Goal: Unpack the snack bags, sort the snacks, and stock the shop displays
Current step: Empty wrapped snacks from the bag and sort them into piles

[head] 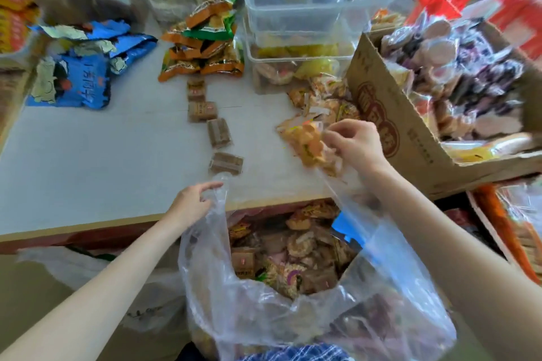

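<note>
Clear plastic bag (308,311) of mixed wrapped snacks is held open at the near edge of a grey worktop (88,155).

Nearest the camera, the left hand (190,205) pinches the bag's rim with curled fingers, while the right hand (356,142) grips a bunch of orange-and-yellow snack packets (308,142) just above the worktop, beside a loose heap of similar packets (325,102). Further in, small brown wrapped blocks (218,132) lie in a ragged line down the middle of the worktop. At right, an open cardboard box (390,114) holds clear-wrapped pastries. Beyond, blue packets (79,79) sit at left, orange and green packets (205,47) are piled in the centre, and stacked clear plastic tubs (311,17) stand beside them.
</note>
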